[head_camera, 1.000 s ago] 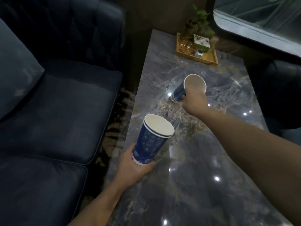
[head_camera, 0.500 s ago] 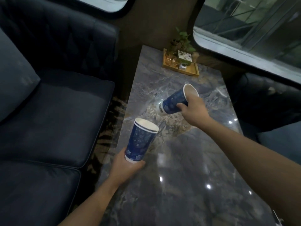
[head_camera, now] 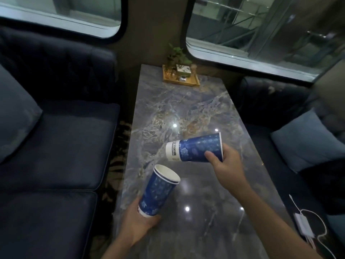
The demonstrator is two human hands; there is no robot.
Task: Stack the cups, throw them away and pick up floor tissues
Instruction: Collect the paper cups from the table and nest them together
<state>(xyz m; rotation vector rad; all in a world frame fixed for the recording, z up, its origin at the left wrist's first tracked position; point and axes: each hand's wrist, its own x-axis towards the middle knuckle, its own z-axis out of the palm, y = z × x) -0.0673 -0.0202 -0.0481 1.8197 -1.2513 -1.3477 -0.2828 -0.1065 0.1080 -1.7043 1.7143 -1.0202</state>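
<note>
So the dark blue sofa (head_camera: 56,146) took up the whole left side, with a second dark seat (head_camera: 270,101) and a lighter blue cushion (head_camera: 306,139) over on the right; between them ran the long marble table (head_camera: 186,101), glossy enough to catch the ceiling lights. At its far edge sat a wooden tray (head_camera: 194,83) with a little green plant (head_camera: 177,55) and a few small bits I couldn't make out; a white charger (head_camera: 304,226) with its cable hung just off the table's near right edge. Both hands were over the near half of the table — the right hand (head_camera: 229,165) was wrapped around a single blue cup (head_camera: 196,148) near its rim, cup tipped sideways with its white base pointing left; the left hand (head_camera: 138,224) gripped the bottom of the stacked cups (head_camera: 158,189), two rims showing, mouth tilted up toward the other cup; the two weren't touching — a small gap between them.
</note>
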